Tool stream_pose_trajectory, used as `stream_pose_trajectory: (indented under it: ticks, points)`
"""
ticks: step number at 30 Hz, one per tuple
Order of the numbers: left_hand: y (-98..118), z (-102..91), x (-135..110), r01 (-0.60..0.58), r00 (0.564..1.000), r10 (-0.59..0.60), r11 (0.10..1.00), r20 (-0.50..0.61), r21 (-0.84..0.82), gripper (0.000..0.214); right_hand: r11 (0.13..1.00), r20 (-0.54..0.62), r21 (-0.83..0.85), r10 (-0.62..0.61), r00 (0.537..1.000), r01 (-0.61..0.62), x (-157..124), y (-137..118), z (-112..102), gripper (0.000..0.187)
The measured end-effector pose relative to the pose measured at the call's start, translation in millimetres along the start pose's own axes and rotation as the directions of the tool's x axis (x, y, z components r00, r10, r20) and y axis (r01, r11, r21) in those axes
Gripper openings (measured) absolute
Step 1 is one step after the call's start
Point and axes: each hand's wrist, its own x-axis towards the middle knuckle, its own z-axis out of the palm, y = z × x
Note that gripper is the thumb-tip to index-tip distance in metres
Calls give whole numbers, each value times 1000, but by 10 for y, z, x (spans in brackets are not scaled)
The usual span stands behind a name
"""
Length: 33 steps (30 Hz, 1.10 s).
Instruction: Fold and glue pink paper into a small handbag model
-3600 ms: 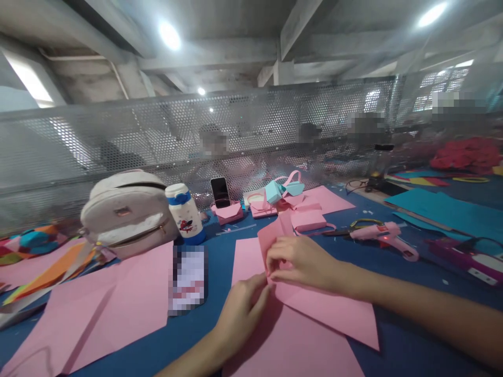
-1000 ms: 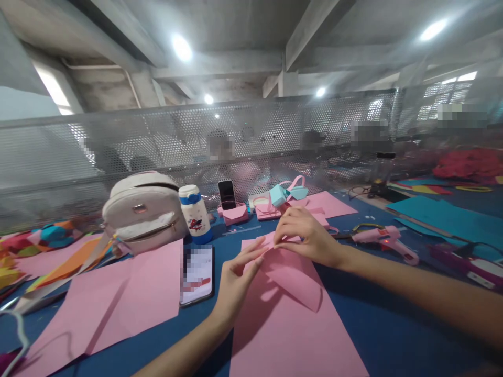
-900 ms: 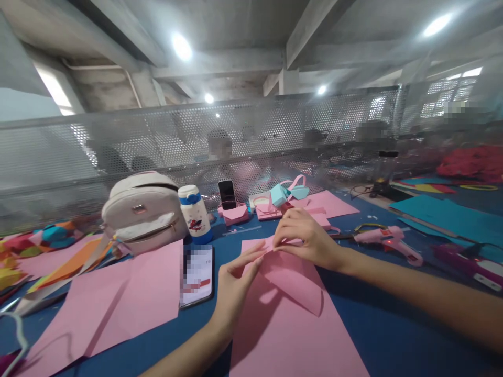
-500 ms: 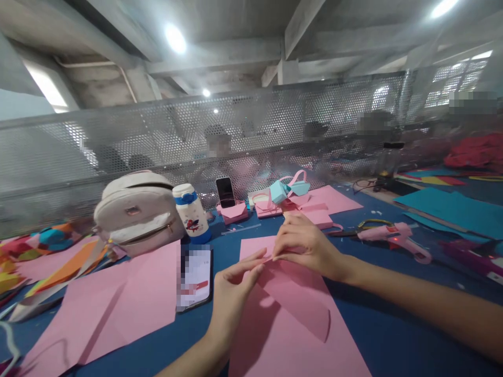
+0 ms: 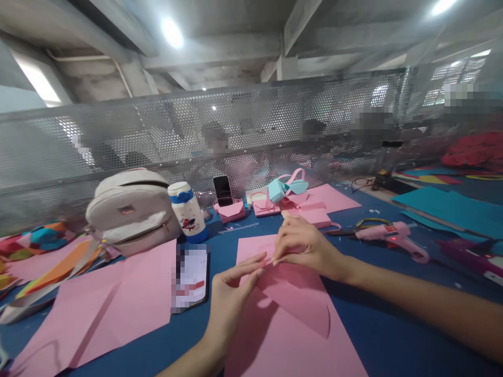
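Note:
Both hands meet at the upper corner of a cut pink paper piece (image 5: 296,301) with a curved edge. My left hand (image 5: 236,290) pinches that corner from the left, thumb and fingertips close together. From the other side my right hand (image 5: 304,243) grips it between thumb and curled fingers. The piece tilts above a larger pink sheet (image 5: 255,345), which lies on the table and catches its shadow. Exactly where the fingertips press on the paper is partly hidden.
Left of my hands are a smartphone (image 5: 192,280), folded pink sheets (image 5: 129,301), a bottle (image 5: 188,212) and a backpack (image 5: 133,212). Small pink paper bags (image 5: 231,210) stand ahead. Scissors (image 5: 367,224), a pink glue gun (image 5: 396,238) and teal sheets (image 5: 451,209) are to the right.
The view has shifted slightly, so the table items sit a little further left. Both hands keep their pinch on the pink paper piece, with hardly any movement.

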Motion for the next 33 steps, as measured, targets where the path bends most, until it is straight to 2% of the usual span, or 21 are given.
stream_pose_trajectory:
  ticks: [7,10,14,17,20,22,24,26,30,33]
  points:
    - [-19,-20,1,-71,997,70,996,18,49,19,1000,2,-24,6,1000,-6,-7,-10,-6,17]
    - [-16,-35,12,-196,980,190,972,60,130,15,998,9,-56,5,1000,-4,-12,-6,-16,13]
    - [-26,-69,40,-368,930,352,903,107,224,13,996,25,-86,-7,1000,9,-18,-6,-23,14]
    - [-57,-116,70,-514,858,488,807,161,291,16,995,33,-96,-15,999,18,-15,-15,-15,15]
    - [-71,-164,101,-683,728,631,632,269,366,21,995,42,-102,-17,999,21,-15,-27,-5,18]
    - [-61,-184,116,-748,655,681,527,327,402,23,993,46,-113,-19,999,24,-18,-33,-4,21]
    - [-46,-192,123,-774,620,702,471,351,424,22,992,57,-123,-26,998,33,-23,-35,-9,22]
    - [-35,-190,123,-774,616,706,458,350,438,20,991,73,-126,-33,997,42,-24,-37,-18,21]
    - [-37,-185,119,-757,637,689,475,346,449,16,989,92,-132,-51,994,63,-14,-39,-32,21]
    - [-41,-190,125,-764,628,694,465,351,447,16,988,93,-139,-54,994,67,-10,-35,-29,21]
